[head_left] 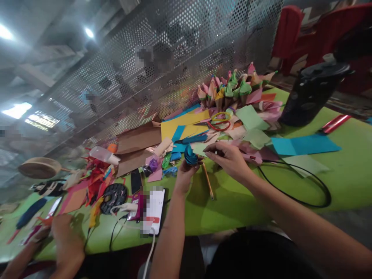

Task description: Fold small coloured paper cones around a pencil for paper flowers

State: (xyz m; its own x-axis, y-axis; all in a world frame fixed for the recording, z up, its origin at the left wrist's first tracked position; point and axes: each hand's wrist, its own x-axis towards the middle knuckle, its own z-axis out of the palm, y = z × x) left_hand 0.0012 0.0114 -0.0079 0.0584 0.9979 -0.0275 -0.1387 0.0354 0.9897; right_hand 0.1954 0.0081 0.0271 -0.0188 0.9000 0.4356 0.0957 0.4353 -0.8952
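Observation:
My left hand [185, 176] is closed around the lower part of a blue swirl of twisted paper [190, 155], which points upward out of my fingers. To its right is my right hand [228, 158], apart from the swirl, with thumb and fingertips pinched together. Whatever the right fingertips hold, if anything, is too small to make out. A wooden pencil [208, 182] lies on the green table [232, 207] between my two forearms. Behind my right hand, pale green paper pieces [252, 118] are scattered.
Several paper cones with swirled tops [229, 89] stand at the back. A black tumbler [314, 95] is at right, near a looped black cable [316, 203]. A phone [154, 211] lies by my left forearm. At far left, another person's hands [62, 232] work.

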